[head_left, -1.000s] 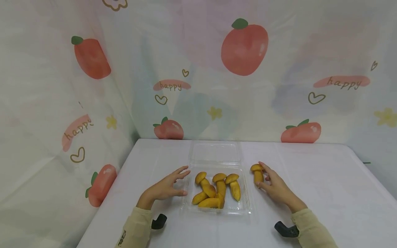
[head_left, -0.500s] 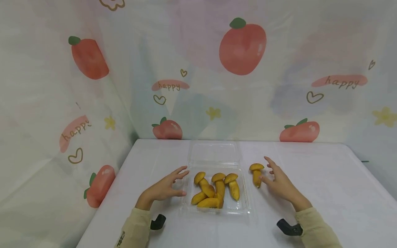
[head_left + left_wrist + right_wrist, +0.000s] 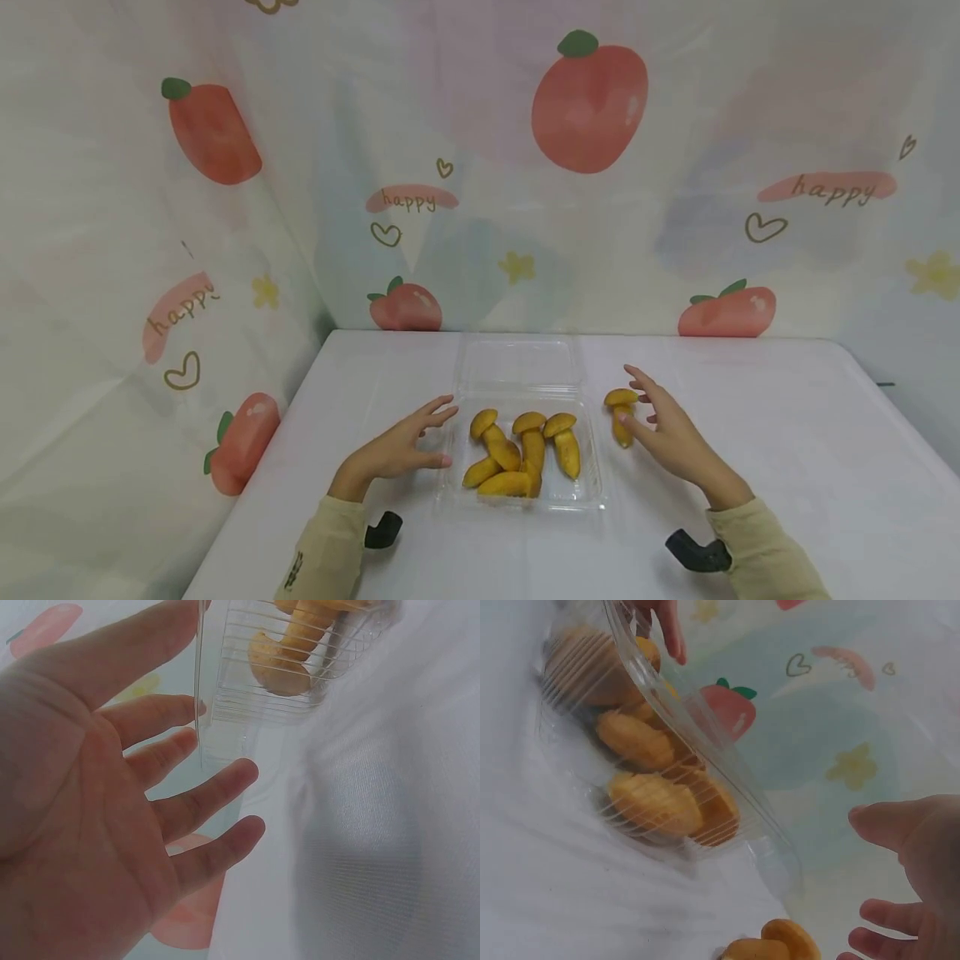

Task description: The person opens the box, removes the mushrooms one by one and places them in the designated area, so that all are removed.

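Note:
A clear plastic clamshell box (image 3: pixel 553 493) lies with its lid folded back, holding several yellow-brown mushrooms (image 3: pixel 531 450). At the box's left side is my left hand (image 3: pixel 388 450), fingers spread and holding nothing; in the left wrist view its thumb and fingertips are close to the clear rim, and whether they touch it I cannot tell. One more mushroom (image 3: pixel 621 398) lies on the table right of the box. My right hand (image 3: pixel 675 442) hovers beside that mushroom, fingers extended and partly overlapping it in the head view. The right wrist view shows a gap between fingers and mushroom (image 3: pixel 757 948).
A white cloth covers the table (image 3: pixel 780 433). Behind and to the left hangs a printed curtain (image 3: pixel 465 125) with fruit and "happy" motifs. Black curved pieces (image 3: pixel 697 552) sit at both wrists, by the sleeves.
One second ago my right hand was at the loose mushroom with its fingers around it. It moved off to the right, then came back leftward. The left hand stays nearly still.

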Demonstrator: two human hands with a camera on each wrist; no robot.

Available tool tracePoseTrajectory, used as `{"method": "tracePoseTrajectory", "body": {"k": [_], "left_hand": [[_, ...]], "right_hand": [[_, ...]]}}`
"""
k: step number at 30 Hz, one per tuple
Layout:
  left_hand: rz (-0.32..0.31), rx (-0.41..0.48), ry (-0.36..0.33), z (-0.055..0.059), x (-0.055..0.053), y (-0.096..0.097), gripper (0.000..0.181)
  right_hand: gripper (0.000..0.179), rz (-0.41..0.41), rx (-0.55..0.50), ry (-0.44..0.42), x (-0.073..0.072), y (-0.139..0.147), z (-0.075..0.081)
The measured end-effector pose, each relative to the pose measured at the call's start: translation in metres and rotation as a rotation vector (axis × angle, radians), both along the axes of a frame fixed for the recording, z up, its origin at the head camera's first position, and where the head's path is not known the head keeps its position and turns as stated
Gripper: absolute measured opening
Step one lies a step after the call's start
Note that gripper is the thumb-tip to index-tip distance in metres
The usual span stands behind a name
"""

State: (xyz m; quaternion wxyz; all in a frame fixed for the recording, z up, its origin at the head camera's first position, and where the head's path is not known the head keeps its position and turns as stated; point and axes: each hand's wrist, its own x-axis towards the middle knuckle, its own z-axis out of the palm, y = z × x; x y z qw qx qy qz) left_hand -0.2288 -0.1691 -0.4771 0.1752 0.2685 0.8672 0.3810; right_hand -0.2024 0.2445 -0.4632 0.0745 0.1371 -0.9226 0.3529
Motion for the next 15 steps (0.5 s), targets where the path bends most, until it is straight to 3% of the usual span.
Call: {"method": "tracePoseTrajectory", "body": {"k": [15], "left_hand": [[0.008,0.007,-0.018,0.002,0.001,0.001,0.078]], "right_hand": [[0.067,0.123,-0.074,0.052,0.017,-0.036,0.004]]}}
